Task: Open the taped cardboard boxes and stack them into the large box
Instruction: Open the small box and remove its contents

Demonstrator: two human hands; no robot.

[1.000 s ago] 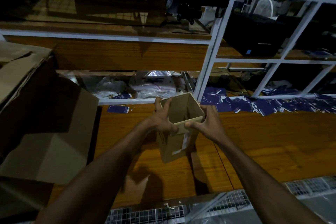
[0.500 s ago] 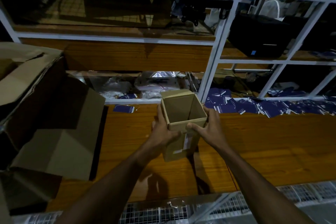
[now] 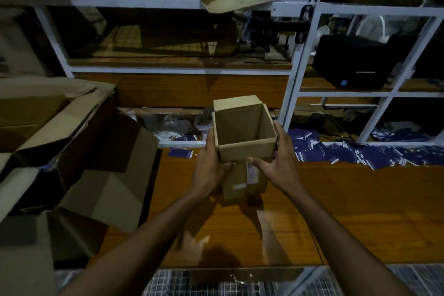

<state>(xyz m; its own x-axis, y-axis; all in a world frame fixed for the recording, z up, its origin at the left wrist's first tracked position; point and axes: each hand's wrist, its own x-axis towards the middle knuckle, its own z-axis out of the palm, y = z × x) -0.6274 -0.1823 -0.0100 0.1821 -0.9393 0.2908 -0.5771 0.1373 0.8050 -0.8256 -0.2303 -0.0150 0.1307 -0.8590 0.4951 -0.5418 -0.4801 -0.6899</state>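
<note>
Box lifted higher off table now, mouth open, clamped between left hand and right hand. Ready for big box at left, probably.

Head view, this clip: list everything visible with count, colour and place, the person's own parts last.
small cardboard box: one, brown, open-topped, held above the table at centre
large box: one, brown, flaps open, left side of the table
table: one, orange-brown wood, across the lower half
blue cards: many, dark blue, scattered along the table's far right edge
shelving frame: one, white metal, behind the table
black case: one, black, on the right shelf
plastic bags: several, clear, on the low shelf behind the small box
left hand: one, fingers round the small box's left side
right hand: one, fingers round its right side
</note>
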